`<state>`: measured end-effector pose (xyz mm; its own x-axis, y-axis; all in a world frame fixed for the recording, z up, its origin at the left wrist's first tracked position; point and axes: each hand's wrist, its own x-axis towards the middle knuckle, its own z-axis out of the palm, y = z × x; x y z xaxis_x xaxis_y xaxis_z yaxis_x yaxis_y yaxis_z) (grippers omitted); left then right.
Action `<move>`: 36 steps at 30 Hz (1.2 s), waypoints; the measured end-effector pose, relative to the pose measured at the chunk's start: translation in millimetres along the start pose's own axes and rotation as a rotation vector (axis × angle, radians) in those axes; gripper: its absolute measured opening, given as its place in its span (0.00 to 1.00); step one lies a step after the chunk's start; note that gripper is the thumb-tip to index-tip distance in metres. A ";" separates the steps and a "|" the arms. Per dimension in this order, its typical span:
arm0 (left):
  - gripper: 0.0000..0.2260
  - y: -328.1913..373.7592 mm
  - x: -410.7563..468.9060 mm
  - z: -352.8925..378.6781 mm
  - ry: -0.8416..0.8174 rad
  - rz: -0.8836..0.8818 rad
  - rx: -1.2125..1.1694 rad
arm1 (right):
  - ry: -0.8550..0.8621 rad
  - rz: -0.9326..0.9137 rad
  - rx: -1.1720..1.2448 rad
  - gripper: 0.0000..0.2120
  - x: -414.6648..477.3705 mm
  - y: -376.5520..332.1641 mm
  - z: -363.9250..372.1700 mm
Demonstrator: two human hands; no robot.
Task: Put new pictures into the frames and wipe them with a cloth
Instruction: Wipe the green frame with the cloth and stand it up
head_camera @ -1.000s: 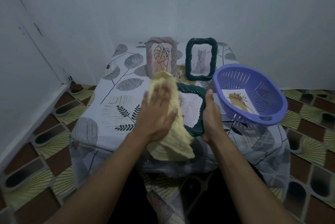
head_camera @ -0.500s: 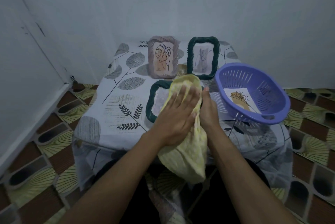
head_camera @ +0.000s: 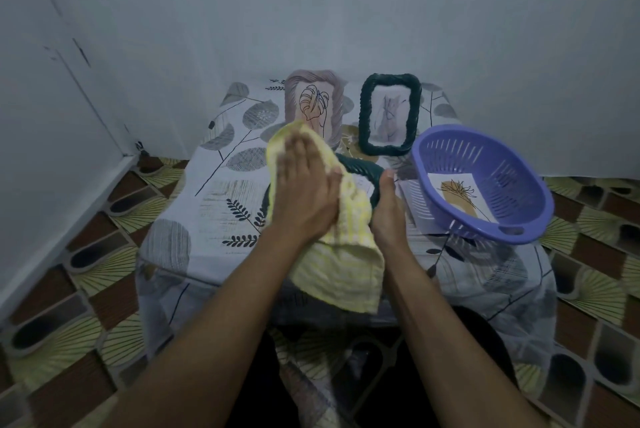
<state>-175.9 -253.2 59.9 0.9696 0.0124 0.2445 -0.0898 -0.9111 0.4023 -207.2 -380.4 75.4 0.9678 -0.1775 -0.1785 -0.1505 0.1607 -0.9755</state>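
Observation:
My left hand [head_camera: 304, 192] lies flat, fingers straight, pressing a yellow cloth [head_camera: 346, 254] onto a dark green woven frame [head_camera: 360, 167] that lies on the table. The cloth hides most of that frame and hangs over the table's front edge. My right hand [head_camera: 386, 209] grips the frame's right rim, thumb on top. At the back stand a pinkish frame [head_camera: 332, 98] with a leaf drawing and a second dark green frame [head_camera: 389, 115] with a faint sketch.
A purple plastic basket [head_camera: 485, 219] sits tilted at the table's right, holding a loose picture [head_camera: 457, 195] of a plant. The small table carries a leaf-patterned cloth [head_camera: 214, 205]. White walls close in at the back and left; patterned floor tiles surround the table.
My left hand has swept the cloth from the frame's right side back to its left and upper part. My right hand has kept hold of the right rim.

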 end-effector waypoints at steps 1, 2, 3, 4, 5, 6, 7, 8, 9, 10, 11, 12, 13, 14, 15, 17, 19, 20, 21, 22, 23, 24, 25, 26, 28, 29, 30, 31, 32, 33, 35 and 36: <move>0.35 6.7 -4.6 2.6 -0.012 0.090 0.001 | -0.015 -0.006 -0.011 0.31 2.5 -0.2 0.9; 0.35 11.2 -10.9 5.7 -0.023 0.193 0.001 | -0.015 -0.004 -0.010 0.31 5.2 -0.2 1.1; 0.32 13.1 -17.9 7.9 -0.028 0.299 -0.005 | -0.006 -0.001 -0.005 0.30 9.4 0.4 0.7; 0.30 11.8 -24.6 10.1 -0.031 0.399 -0.015 | -0.009 0.004 -0.001 0.28 11.0 -1.0 0.0; 0.28 7.4 -30.3 11.9 -0.033 0.485 -0.023 | -0.024 -0.008 0.011 0.26 14.2 -1.0 -1.7; 0.27 1.3 -34.8 13.2 -0.039 0.548 -0.018 | -0.036 -0.019 0.034 0.23 16.5 0.8 -3.2; 0.27 -6.2 -38.1 13.7 -0.043 0.590 0.000 | -0.050 -0.021 0.045 0.21 19.5 4.7 -4.2; 0.27 -14.4 -39.8 13.1 -0.043 0.617 0.020 | -0.058 -0.018 0.073 0.21 20.7 7.3 -3.6; 0.26 -23.2 -40.2 12.0 -0.039 0.628 0.032 | -0.059 -0.001 0.118 0.23 20.5 9.4 -2.3; 0.26 -32.3 -39.5 10.9 -0.031 0.622 0.025 | -0.055 0.034 0.170 0.25 20.5 11.1 -0.9; 0.25 -41.4 -38.3 9.5 -0.018 0.597 0.000 | -0.057 0.062 0.215 0.28 22.8 13.2 -0.6; 0.25 -51.0 -37.0 8.5 0.003 0.556 -0.042 | -0.057 0.080 0.240 0.28 24.9 13.6 -0.4; 0.24 -60.7 -35.4 7.6 0.034 0.510 -0.095 | -0.066 0.097 0.258 0.27 27.6 13.4 -0.1; 0.22 -69.5 -34.1 6.9 0.076 0.468 -0.143 | -0.087 0.112 0.269 0.27 29.8 13.1 0.9; 0.20 -76.8 -33.2 5.8 0.125 0.435 -0.177 | -0.103 0.116 0.281 0.26 31.6 12.5 2.1; 0.18 -87.9 -32.2 3.2 0.217 0.371 -0.210 | -0.088 0.129 0.300 0.25 34.2 13.9 5.1; 0.17 -96.1 -30.0 -2.0 0.320 0.294 -0.218 | -0.055 0.139 0.316 0.25 37.0 15.7 7.3; 0.17 -100.6 -28.1 -4.3 0.372 0.253 -0.210 | -0.049 0.150 0.326 0.26 37.9 16.4 8.1; 0.16 -106.0 -25.3 -5.7 0.419 0.208 -0.199 | -0.044 0.160 0.336 0.27 39.3 17.7 8.7; 0.16 -111.8 -22.3 -6.4 0.459 0.155 -0.188 | -0.036 0.168 0.345 0.28 40.8 19.7 9.0; 0.15 -117.6 -19.2 -6.7 0.491 0.098 -0.183 | -0.029 0.171 0.352 0.28 42.2 22.0 8.9; 0.15 -123.2 -16.7 -6.2 0.511 0.039 -0.182 | -0.020 0.174 0.360 0.28 43.5 24.5 8.8; 0.14 -128.2 -14.8 -5.2 0.519 -0.014 -0.179 | -0.012 0.179 0.369 0.28 44.2 26.6 8.7; 0.13 -132.7 -13.4 -3.6 0.514 -0.058 -0.172 | -0.006 0.181 0.376 0.29 45.3 28.7 8.7; 0.13 -139.5 -10.7 0.4 0.467 -0.120 -0.145 | -0.001 0.178 0.385 0.28 47.0 31.9 8.7; 0.13 -142.6 -9.3 3.5 0.417 -0.147 -0.114 | 0.005 0.179 0.383 0.27 47.9 33.5 8.6; 0.13 -145.3 -8.9 7.6 0.343 -0.170 -0.069 | 0.010 0.179 0.381 0.26 48.5 34.6 8.3; 0.14 -146.7 -9.8 11.6 0.258 -0.189 -0.019 | 0.011 0.180 0.377 0.25 49.2 35.2 7.9; 0.16 -148.6 -12.0 16.4 0.178 -0.205 0.017 | 0.010 0.179 0.375 0.25 50.1 36.1 7.6; 0.18 -150.1 -15.3 20.6 0.118 -0.219 0.033 | 0.009 0.181 0.370 0.25 50.3 36.4 7.4; 0.20 -154.2 -22.5 28.7 0.053 -0.220 0.055 | 0.013 0.182 0.358 0.25 52.1 38.3 6.9; 0.21 -156.6 -24.6 32.1 0.041 -0.203 0.079 | 0.014 0.183 0.354 0.25 53.0 39.2 6.7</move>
<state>-178.4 -124.0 -37.5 0.9557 0.2143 0.2017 0.1260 -0.9175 0.3773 -160.5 -377.0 28.5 0.9284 -0.1274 -0.3490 -0.2386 0.5155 -0.8230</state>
